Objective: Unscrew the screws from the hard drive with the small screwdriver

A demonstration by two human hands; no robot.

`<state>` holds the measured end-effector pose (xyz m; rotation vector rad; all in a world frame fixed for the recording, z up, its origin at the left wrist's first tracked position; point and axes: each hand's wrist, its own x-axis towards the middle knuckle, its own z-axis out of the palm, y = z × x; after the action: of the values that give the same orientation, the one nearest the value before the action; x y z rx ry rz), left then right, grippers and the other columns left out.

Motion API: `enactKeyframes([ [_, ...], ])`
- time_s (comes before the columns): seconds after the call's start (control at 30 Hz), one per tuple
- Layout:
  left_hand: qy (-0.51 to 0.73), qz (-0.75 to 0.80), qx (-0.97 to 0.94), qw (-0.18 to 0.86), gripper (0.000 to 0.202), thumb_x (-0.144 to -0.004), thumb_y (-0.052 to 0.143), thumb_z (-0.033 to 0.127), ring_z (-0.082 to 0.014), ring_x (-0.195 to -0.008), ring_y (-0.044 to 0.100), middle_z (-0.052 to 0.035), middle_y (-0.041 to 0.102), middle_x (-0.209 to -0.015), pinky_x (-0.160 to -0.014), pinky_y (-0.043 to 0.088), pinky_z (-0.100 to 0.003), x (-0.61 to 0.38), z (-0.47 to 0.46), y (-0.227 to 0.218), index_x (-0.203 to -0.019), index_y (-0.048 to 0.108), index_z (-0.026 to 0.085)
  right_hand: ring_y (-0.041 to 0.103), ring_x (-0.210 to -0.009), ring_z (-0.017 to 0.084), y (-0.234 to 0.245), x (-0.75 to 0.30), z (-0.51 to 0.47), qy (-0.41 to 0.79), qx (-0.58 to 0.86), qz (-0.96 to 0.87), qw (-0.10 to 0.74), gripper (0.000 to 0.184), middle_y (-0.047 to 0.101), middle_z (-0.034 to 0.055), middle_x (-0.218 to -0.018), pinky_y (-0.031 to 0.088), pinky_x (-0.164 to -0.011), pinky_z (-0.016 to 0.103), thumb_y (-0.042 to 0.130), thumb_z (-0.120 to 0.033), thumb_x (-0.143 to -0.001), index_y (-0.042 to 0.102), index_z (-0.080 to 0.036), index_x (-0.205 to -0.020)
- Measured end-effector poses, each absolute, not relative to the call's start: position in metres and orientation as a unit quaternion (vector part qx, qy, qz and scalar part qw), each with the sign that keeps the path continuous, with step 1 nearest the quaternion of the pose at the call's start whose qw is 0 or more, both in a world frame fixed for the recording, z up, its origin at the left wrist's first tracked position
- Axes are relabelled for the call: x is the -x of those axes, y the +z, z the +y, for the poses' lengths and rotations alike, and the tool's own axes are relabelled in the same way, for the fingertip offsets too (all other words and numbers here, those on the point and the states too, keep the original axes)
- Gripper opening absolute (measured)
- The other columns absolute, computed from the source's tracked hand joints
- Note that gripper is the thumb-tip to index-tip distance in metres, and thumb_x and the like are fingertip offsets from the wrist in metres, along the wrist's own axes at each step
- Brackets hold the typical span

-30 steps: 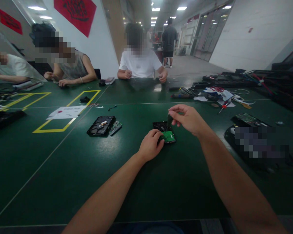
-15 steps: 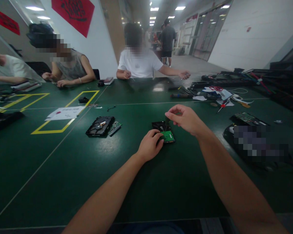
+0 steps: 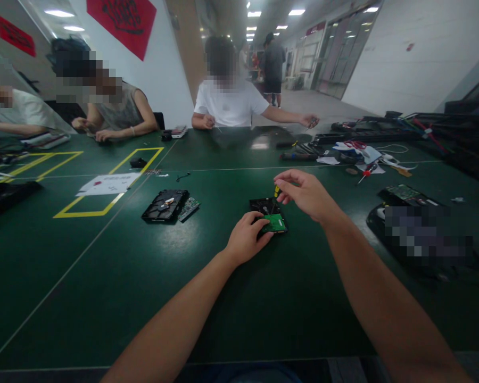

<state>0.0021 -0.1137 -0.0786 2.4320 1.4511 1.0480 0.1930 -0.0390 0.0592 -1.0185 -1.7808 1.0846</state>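
Screwdriver [image 3: 277, 190] meets hard drive [image 3: 277, 222]
Right hand [image 3: 303, 194] pinches the yellow-and-black handle pretty upright, left hand [image 3: 244, 237] grips the drive's near-left side.

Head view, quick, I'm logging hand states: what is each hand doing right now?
Left hand: partly open, fingers on the hard drive.
Right hand: closed, holding a yellow-handled screwdriver.

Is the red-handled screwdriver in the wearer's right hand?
No: the right hand pinches a yellow-handled tool, while the red-handled screwdriver lies farther right on the table.
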Motion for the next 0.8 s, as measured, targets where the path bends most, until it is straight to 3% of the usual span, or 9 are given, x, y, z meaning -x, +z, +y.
enactKeyframes([
  [0.2, 0.339, 0.485, -0.804, 0.060, 0.034, -0.099, 0.071, 0.038, -0.0322, -0.129, 0.060, -0.0140, 0.062, -0.135, -0.108, 0.056, -0.052, -0.0019, -0.1134, -0.0786, -0.128, 0.070, 0.022, 0.062, -0.061, 0.012, 0.0610, -0.1963, -0.0392, 0.398, 0.398, -0.741, 0.368, 0.019, 0.074, 0.0044, -0.086, 0.045, -0.048, 0.023, 0.067, -0.034, -0.098, 0.076, -0.020, -0.107],
  [0.43, 0.337, 0.484, -0.805, 0.058, 0.034, -0.099, 0.070, 0.038, -0.0321, -0.129, 0.059, -0.0138, 0.062, -0.135, -0.109, 0.055, -0.053, -0.0012, -0.1134, -0.0796, -0.129, 0.069, 0.021, 0.065, -0.064, 0.017, 0.0590, -0.1963, -0.0412, 0.316, 0.466, -0.745, 0.358, 0.040, 0.074, 0.0056, -0.082, 0.048, -0.053, 0.028, 0.083, -0.056, -0.084, 0.068, -0.021, -0.090],
  [0.63, 0.337, 0.481, -0.807, 0.061, 0.034, -0.099, 0.070, 0.038, -0.0320, -0.129, 0.060, -0.0143, 0.062, -0.134, -0.110, 0.055, -0.052, -0.0012, -0.1142, -0.0779, -0.128, 0.069, 0.020, 0.067, -0.061, 0.014, 0.0564, -0.1947, -0.0386, 0.380, 0.416, -0.736, 0.376, 0.020, 0.077, 0.0063, -0.093, 0.051, -0.052, 0.027, 0.073, -0.038, -0.095, 0.071, -0.020, -0.103],
  [0.8, 0.338, 0.483, -0.805, 0.063, 0.035, -0.099, 0.070, 0.037, -0.0317, -0.128, 0.060, -0.0143, 0.062, -0.134, -0.109, 0.055, -0.052, -0.0015, -0.1149, -0.0776, -0.129, 0.069, 0.020, 0.069, -0.062, 0.015, 0.0565, -0.1928, -0.0370, 0.426, 0.406, -0.713, 0.381, 0.021, 0.074, 0.0042, -0.078, 0.058, -0.061, 0.028, 0.066, -0.033, -0.100, 0.075, -0.018, -0.112],
])
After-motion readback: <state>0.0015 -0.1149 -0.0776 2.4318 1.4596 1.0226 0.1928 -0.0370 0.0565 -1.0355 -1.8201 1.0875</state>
